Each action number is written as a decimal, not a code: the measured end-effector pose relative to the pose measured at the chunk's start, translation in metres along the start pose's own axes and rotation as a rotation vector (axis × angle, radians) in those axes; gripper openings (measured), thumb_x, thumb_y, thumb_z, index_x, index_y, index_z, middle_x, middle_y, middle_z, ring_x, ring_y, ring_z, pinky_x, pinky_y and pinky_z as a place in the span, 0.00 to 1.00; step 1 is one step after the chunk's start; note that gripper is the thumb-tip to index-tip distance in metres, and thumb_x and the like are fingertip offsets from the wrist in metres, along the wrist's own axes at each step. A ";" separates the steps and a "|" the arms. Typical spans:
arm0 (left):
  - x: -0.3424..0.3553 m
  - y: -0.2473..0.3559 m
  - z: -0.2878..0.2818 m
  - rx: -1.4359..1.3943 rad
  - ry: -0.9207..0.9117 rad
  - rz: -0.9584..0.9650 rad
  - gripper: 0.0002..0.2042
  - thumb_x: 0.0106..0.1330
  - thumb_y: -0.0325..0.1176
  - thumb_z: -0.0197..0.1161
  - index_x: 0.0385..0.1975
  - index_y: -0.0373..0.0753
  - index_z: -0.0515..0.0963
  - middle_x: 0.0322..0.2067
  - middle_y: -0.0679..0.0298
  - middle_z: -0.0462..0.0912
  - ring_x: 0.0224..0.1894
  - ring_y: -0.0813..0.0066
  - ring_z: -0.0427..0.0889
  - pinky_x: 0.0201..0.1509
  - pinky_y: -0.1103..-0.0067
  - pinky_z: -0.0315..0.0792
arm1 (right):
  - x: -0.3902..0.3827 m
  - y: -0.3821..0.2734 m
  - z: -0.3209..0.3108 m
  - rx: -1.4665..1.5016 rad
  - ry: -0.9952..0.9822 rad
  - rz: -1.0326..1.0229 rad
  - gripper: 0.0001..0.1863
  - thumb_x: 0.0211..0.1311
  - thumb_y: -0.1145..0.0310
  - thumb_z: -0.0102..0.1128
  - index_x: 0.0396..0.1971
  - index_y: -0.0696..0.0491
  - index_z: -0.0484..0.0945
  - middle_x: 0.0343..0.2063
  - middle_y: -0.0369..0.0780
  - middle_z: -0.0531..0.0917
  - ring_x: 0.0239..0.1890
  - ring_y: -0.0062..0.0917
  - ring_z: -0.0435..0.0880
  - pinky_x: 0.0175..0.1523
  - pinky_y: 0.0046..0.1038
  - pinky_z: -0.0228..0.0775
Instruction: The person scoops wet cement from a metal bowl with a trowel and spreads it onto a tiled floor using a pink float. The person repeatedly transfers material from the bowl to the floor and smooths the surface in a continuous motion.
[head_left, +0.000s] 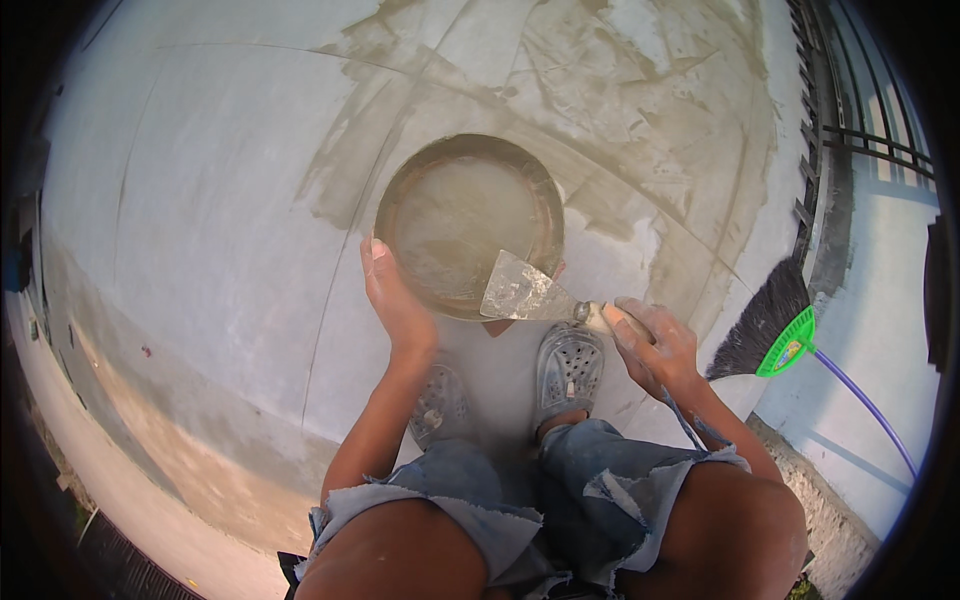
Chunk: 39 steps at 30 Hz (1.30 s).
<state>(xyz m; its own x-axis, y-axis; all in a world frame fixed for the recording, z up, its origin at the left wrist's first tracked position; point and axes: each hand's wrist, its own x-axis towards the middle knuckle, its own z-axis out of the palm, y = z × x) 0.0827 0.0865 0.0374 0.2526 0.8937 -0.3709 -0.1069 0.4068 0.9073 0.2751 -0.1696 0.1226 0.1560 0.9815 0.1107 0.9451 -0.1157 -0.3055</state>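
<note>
Through the head camera I have the round pan (546, 190) in front of the feet, cloudy, greyish-brown contents filling its base; I can't make out how thick they are. My view of the left hand (396, 300) is partial: it lies against the pan's left side, a fingertip at the rim, the other fingers mostly hidden, so I can't tell whether they grip or merely steady it. The right hand (657, 342) I see curled around the handle of a putty knife (522, 288), whose smeared blade overlaps the pan's lower-right rim; I can't judge whether they touch. A reddish-brown piece (496, 328) pokes out below the pan, mostly covered. Haze softens the left clog (440, 402). At right, the broom's purple pole (868, 402) runs into the dark fisheye border.
</note>
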 end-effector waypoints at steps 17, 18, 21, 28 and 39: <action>0.002 -0.002 -0.017 0.047 -0.076 0.021 0.26 0.87 0.50 0.42 0.66 0.33 0.72 0.60 0.56 0.76 0.64 0.68 0.73 0.71 0.70 0.65 | -0.004 0.019 -0.070 0.244 -0.108 0.213 0.30 0.59 0.75 0.72 0.64 0.59 0.80 0.38 0.49 0.87 0.33 0.41 0.86 0.39 0.37 0.79; 0.001 -0.004 -0.018 0.089 -0.087 0.053 0.26 0.87 0.50 0.42 0.67 0.32 0.71 0.61 0.56 0.76 0.65 0.68 0.73 0.72 0.70 0.65 | 0.013 0.013 -0.080 0.311 -0.136 0.276 0.30 0.62 0.74 0.70 0.66 0.63 0.78 0.35 0.51 0.86 0.31 0.42 0.85 0.39 0.38 0.78; -0.005 -0.009 -0.021 0.204 -0.128 0.148 0.28 0.87 0.50 0.42 0.69 0.31 0.70 0.64 0.54 0.75 0.68 0.66 0.72 0.74 0.70 0.64 | 0.069 -0.008 -0.115 0.376 -0.415 0.420 0.28 0.69 0.70 0.65 0.67 0.64 0.77 0.32 0.53 0.85 0.31 0.42 0.85 0.41 0.37 0.77; -0.023 -0.016 -0.009 0.240 -0.199 0.126 0.31 0.86 0.52 0.42 0.72 0.30 0.67 0.69 0.50 0.72 0.73 0.61 0.68 0.78 0.67 0.60 | 0.089 -0.025 -0.110 0.476 -0.613 0.453 0.25 0.74 0.70 0.60 0.67 0.64 0.77 0.31 0.54 0.85 0.32 0.45 0.85 0.44 0.38 0.77; -0.031 -0.020 -0.006 0.165 -0.249 0.125 0.32 0.87 0.52 0.42 0.73 0.28 0.65 0.69 0.50 0.72 0.74 0.61 0.68 0.79 0.67 0.58 | 0.080 -0.040 -0.074 0.291 -0.478 0.360 0.28 0.73 0.68 0.63 0.71 0.60 0.74 0.35 0.53 0.83 0.36 0.53 0.85 0.43 0.45 0.79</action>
<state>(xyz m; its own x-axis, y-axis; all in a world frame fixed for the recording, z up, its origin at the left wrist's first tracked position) 0.0709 0.0515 0.0297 0.4771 0.8527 -0.2127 0.0001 0.2420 0.9703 0.2708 -0.0976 0.2139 0.2394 0.8564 -0.4574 0.7315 -0.4689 -0.4950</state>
